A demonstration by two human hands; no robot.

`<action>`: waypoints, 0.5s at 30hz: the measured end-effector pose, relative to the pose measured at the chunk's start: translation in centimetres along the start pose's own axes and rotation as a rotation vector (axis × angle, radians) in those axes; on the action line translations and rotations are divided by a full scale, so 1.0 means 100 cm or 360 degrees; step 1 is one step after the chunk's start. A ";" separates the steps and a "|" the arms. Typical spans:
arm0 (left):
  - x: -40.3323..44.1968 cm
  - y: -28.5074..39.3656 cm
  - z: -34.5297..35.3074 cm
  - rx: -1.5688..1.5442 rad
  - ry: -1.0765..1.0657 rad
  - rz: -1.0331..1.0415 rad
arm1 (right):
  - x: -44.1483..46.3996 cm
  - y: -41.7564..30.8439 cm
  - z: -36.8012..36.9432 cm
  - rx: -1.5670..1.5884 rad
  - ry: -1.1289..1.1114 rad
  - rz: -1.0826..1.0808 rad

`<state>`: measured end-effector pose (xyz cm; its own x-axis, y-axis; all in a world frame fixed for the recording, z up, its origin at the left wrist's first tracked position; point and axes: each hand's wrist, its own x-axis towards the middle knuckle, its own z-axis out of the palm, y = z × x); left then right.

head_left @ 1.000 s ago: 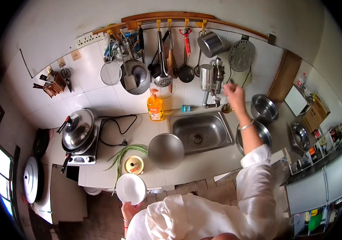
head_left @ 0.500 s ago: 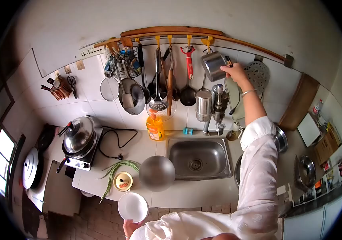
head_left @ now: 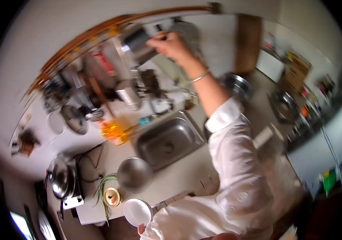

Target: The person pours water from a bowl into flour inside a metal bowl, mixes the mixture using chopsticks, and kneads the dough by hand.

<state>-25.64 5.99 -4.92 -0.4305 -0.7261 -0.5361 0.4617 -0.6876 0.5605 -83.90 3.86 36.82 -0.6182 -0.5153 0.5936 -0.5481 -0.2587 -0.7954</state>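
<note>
High at the wall, my right hand (head_left: 169, 45) is closed on the handle of a metal cup (head_left: 138, 45), near the hanging rail. The cup is blurred and its inside is hidden. Low in the view, my left hand (head_left: 141, 229) grips the rim of a white bowl (head_left: 138, 212), with only a few fingertips showing past the sleeve. The bowl looks bare inside. Just beyond it on the counter are a small lidded yellow pot (head_left: 112, 197), long green stalks (head_left: 102, 196) and a grey metal bowl (head_left: 135, 175).
A steel sink (head_left: 167, 140) is set in the counter, with an orange bottle (head_left: 114, 132) behind its left side. Utensils hang from the wooden rail (head_left: 99, 30). A lidded wok (head_left: 60, 178) stands on a cooker at left. Metal basins (head_left: 237, 86) sit at right.
The view has swung right and tilted, blurring the wall. Both hands keep their holds, the right on the metal cup, the left on the white bowl.
</note>
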 end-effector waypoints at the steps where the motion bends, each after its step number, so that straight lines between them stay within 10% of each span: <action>1: 0.004 -0.003 0.008 0.0044 -0.0012 -0.0042 | -0.028 0.001 -0.009 0.0083 -0.0015 -0.0031; 10: -0.010 -0.044 0.043 0.0147 -0.0115 -0.0122 | -0.316 0.060 -0.103 -0.0528 -0.0020 -0.0094; 15: -0.046 -0.086 0.022 0.0012 -0.0163 -0.0138 | -0.456 0.059 -0.200 -0.0619 0.0346 0.0495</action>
<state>-29.32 15.22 -5.85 -0.5457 -0.6605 -0.5157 0.4135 -0.7475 0.5198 -70.18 42.17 7.48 -0.8642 -0.3276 0.3820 -0.4632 0.2214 -0.8581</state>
